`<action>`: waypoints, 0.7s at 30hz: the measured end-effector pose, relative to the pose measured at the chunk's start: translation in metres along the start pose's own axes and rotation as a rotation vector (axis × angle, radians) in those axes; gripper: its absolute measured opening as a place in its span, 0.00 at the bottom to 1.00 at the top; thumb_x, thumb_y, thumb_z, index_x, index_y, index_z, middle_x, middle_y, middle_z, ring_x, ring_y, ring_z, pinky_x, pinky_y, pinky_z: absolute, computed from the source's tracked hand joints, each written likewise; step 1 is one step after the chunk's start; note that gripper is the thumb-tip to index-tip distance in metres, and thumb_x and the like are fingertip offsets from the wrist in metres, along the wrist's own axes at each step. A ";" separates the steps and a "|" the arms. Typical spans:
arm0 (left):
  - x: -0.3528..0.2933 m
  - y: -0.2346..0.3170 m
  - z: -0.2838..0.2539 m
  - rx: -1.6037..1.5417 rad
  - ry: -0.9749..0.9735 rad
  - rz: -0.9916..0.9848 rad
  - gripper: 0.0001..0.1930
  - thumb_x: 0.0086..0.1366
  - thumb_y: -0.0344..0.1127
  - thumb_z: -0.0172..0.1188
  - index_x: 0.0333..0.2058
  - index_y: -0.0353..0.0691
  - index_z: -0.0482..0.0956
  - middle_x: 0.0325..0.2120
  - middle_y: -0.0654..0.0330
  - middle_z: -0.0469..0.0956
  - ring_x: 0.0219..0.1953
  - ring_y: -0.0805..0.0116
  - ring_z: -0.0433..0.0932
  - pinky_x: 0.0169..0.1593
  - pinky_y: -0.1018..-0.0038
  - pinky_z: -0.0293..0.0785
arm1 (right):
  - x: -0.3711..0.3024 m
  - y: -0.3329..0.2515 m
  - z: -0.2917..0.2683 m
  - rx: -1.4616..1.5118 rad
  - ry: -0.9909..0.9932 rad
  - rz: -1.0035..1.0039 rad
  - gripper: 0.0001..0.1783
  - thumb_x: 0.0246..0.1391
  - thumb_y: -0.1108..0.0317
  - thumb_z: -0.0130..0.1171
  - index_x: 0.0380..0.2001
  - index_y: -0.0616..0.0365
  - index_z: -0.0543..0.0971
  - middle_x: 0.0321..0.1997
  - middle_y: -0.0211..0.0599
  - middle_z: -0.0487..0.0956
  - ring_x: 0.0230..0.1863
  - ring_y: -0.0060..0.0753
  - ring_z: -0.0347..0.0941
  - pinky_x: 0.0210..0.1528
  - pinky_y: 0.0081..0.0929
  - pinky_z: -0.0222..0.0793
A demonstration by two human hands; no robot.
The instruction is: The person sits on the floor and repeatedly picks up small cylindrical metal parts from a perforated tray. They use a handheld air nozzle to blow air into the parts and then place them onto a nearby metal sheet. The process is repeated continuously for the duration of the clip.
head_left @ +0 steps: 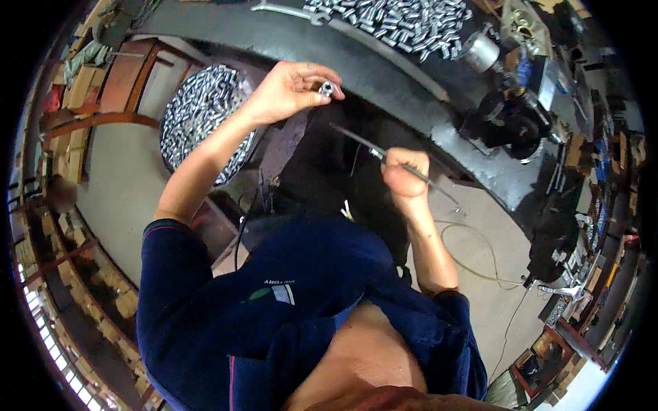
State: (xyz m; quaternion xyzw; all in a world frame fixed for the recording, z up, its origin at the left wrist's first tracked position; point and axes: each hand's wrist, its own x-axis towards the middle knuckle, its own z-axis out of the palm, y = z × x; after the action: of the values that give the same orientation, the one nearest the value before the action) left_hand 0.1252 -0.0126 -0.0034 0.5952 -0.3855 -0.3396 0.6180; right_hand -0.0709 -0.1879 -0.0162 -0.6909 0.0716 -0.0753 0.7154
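My left hand (296, 89) is closed, pinching a small shiny metal sleeve (326, 89) between thumb and fingers, its round bore facing up. Lower and to the right, my right hand (407, 172) is wrapped round a long thin metal rod (362, 142). One end of the rod points toward the left hand, apart from the sleeve; the other sticks out past the right wrist. Whether the rod is a file or another tool I cannot tell. Beside my left forearm stands a round container full of similar metal sleeves (205, 109).
A dark workbench (253, 34) runs across the far side, bearing a heap of metal sleeves (401, 20), a wrench (291, 10) and a metal cup (481, 51). Dark machinery (510, 127) sits at the right. A wooden chair (130, 79) stands far left; a thin hose (490, 250) trails over the floor.
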 end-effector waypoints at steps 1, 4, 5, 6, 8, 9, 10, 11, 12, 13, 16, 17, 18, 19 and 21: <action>-0.014 -0.003 0.006 -0.021 0.028 -0.036 0.16 0.54 0.18 0.55 0.43 0.30 0.71 0.36 0.54 0.76 0.42 0.68 0.75 0.45 0.76 0.70 | 0.004 -0.005 0.003 -0.032 -0.023 -0.015 0.14 0.32 0.69 0.47 0.07 0.55 0.54 0.11 0.23 0.55 0.17 0.14 0.49 0.18 0.20 0.40; -0.033 -0.001 0.023 -0.014 0.105 -0.114 0.14 0.54 0.18 0.55 0.41 0.28 0.72 0.36 0.54 0.77 0.43 0.68 0.75 0.46 0.76 0.72 | 0.011 -0.008 0.010 -0.091 -0.072 -0.031 0.14 0.34 0.69 0.47 0.09 0.56 0.53 0.12 0.22 0.54 0.18 0.14 0.48 0.19 0.20 0.40; -0.035 0.001 0.026 -0.032 0.119 -0.120 0.14 0.54 0.18 0.55 0.41 0.29 0.72 0.36 0.54 0.77 0.43 0.68 0.75 0.46 0.76 0.72 | 0.012 -0.005 0.012 -0.094 -0.070 -0.041 0.14 0.34 0.70 0.47 0.09 0.56 0.53 0.13 0.22 0.54 0.18 0.14 0.48 0.19 0.19 0.40; -0.035 0.001 0.027 -0.047 0.135 -0.117 0.14 0.53 0.18 0.56 0.41 0.29 0.73 0.36 0.55 0.77 0.43 0.68 0.75 0.46 0.76 0.72 | 0.015 -0.003 0.012 -0.101 -0.070 -0.057 0.14 0.34 0.71 0.47 0.09 0.56 0.53 0.13 0.22 0.54 0.18 0.14 0.48 0.19 0.19 0.41; -0.036 -0.004 0.028 0.000 0.178 -0.116 0.11 0.53 0.18 0.56 0.37 0.30 0.74 0.37 0.55 0.76 0.42 0.69 0.75 0.46 0.76 0.72 | 0.015 -0.001 0.013 -0.110 -0.086 -0.064 0.14 0.34 0.72 0.47 0.09 0.56 0.53 0.13 0.22 0.54 0.18 0.14 0.48 0.19 0.19 0.41; -0.035 -0.005 0.028 0.053 0.195 -0.115 0.11 0.53 0.18 0.57 0.36 0.30 0.75 0.37 0.56 0.76 0.42 0.69 0.75 0.46 0.76 0.72 | 0.014 -0.001 0.012 -0.118 -0.089 -0.069 0.13 0.34 0.73 0.47 0.09 0.56 0.53 0.13 0.22 0.54 0.18 0.14 0.48 0.20 0.19 0.41; -0.034 -0.007 0.028 0.107 0.213 -0.113 0.10 0.53 0.18 0.57 0.36 0.30 0.75 0.38 0.56 0.76 0.42 0.70 0.75 0.46 0.76 0.72 | 0.013 0.000 0.011 -0.111 -0.085 -0.060 0.13 0.34 0.73 0.47 0.09 0.57 0.53 0.13 0.22 0.53 0.18 0.14 0.48 0.20 0.19 0.41; -0.033 -0.013 0.026 0.144 0.221 -0.003 0.08 0.52 0.19 0.59 0.33 0.30 0.76 0.36 0.59 0.75 0.40 0.72 0.74 0.43 0.78 0.72 | 0.011 0.002 0.012 -0.104 -0.080 -0.051 0.13 0.33 0.73 0.47 0.09 0.57 0.53 0.13 0.22 0.53 0.18 0.14 0.48 0.20 0.19 0.41; -0.033 -0.013 0.026 0.176 0.238 -0.001 0.08 0.51 0.20 0.60 0.33 0.30 0.76 0.35 0.59 0.75 0.40 0.72 0.74 0.42 0.79 0.72 | 0.010 0.003 0.011 -0.098 -0.074 -0.042 0.13 0.33 0.73 0.47 0.09 0.57 0.53 0.13 0.22 0.53 0.18 0.14 0.47 0.20 0.19 0.41; -0.033 -0.013 0.026 0.208 0.255 0.000 0.08 0.51 0.21 0.60 0.32 0.30 0.76 0.34 0.60 0.74 0.39 0.73 0.74 0.40 0.79 0.72 | 0.010 0.003 0.011 -0.100 -0.072 -0.034 0.13 0.33 0.73 0.47 0.09 0.57 0.53 0.13 0.22 0.53 0.18 0.14 0.47 0.20 0.20 0.41; -0.035 -0.005 0.030 0.163 0.278 -0.081 0.09 0.52 0.23 0.61 0.34 0.32 0.74 0.30 0.60 0.73 0.32 0.72 0.75 0.37 0.77 0.73 | 0.008 0.002 0.010 -0.119 -0.068 -0.026 0.13 0.34 0.73 0.47 0.09 0.57 0.53 0.13 0.23 0.53 0.19 0.14 0.47 0.19 0.20 0.41; -0.037 -0.007 0.031 -0.019 0.280 -0.133 0.10 0.53 0.24 0.61 0.35 0.32 0.74 0.30 0.60 0.73 0.31 0.71 0.75 0.38 0.75 0.73 | 0.008 0.000 0.009 -0.135 -0.069 -0.033 0.13 0.34 0.72 0.47 0.09 0.57 0.53 0.13 0.23 0.53 0.19 0.14 0.47 0.19 0.20 0.41; -0.041 -0.009 0.033 -0.198 0.282 -0.190 0.10 0.54 0.25 0.60 0.36 0.33 0.73 0.29 0.59 0.73 0.29 0.70 0.76 0.38 0.73 0.74 | 0.009 0.000 0.010 -0.145 -0.071 -0.038 0.13 0.34 0.72 0.47 0.09 0.57 0.54 0.13 0.23 0.52 0.19 0.14 0.47 0.19 0.20 0.41; -0.044 -0.011 0.035 -0.296 0.268 -0.196 0.10 0.56 0.26 0.59 0.37 0.33 0.72 0.28 0.58 0.73 0.27 0.69 0.76 0.39 0.72 0.74 | 0.009 0.000 0.010 -0.147 -0.079 -0.041 0.13 0.34 0.72 0.47 0.10 0.57 0.53 0.13 0.23 0.52 0.19 0.14 0.47 0.19 0.20 0.41; -0.051 -0.015 0.041 -0.496 0.240 -0.212 0.10 0.59 0.29 0.55 0.39 0.33 0.71 0.27 0.56 0.74 0.24 0.66 0.77 0.39 0.68 0.75 | 0.010 0.001 0.011 -0.148 -0.093 -0.043 0.13 0.34 0.72 0.47 0.10 0.57 0.53 0.13 0.23 0.52 0.19 0.13 0.48 0.19 0.20 0.41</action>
State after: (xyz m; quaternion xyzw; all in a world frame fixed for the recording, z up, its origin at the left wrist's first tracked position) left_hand 0.0656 0.0114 -0.0226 0.4987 -0.1505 -0.4133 0.7468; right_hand -0.0590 -0.1794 -0.0168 -0.7461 0.0289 -0.0528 0.6631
